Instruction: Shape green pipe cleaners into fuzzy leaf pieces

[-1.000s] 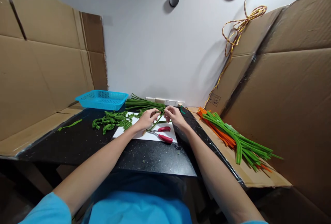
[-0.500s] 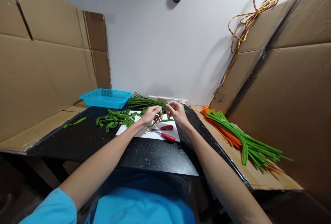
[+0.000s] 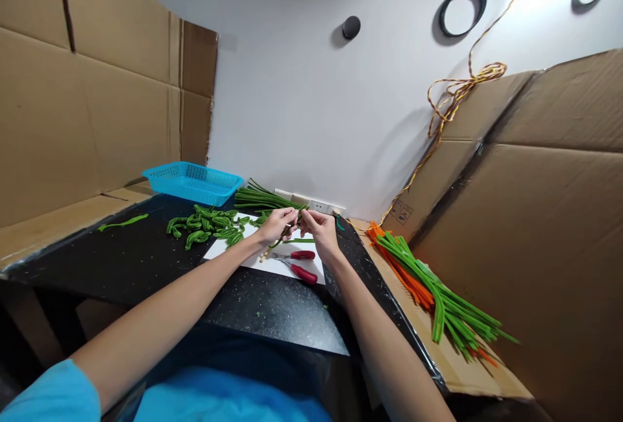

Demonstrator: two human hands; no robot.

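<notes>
My left hand (image 3: 278,226) and my right hand (image 3: 318,230) meet above a white sheet (image 3: 253,263), fingertips pinched close together. Both grip a dark green pipe cleaner (image 3: 281,239), and one end hangs down below my left fingers. The fingers hide most of it. Just beneath lie pliers (image 3: 304,274) with red handles, their jaws pointing left and spread. Another straight green stem (image 3: 299,241) rests on the sheet under my right hand. To the left is a pile of folded green pipe cleaner pieces (image 3: 199,224), partly on the sheet.
A blue basket (image 3: 195,182) stands at the back left, beside a bundle of long dark green stems (image 3: 260,196). Bright green pipe cleaners (image 3: 448,305) and orange ones (image 3: 399,269) lie on cardboard at right. Cardboard walls (image 3: 136,110) flank the black table (image 3: 272,311).
The camera view has tilted and turned, so the table looks slightly lower and further left. My fingertips have come closer together on the pipe cleaner; the pliers stay on the sheet.
</notes>
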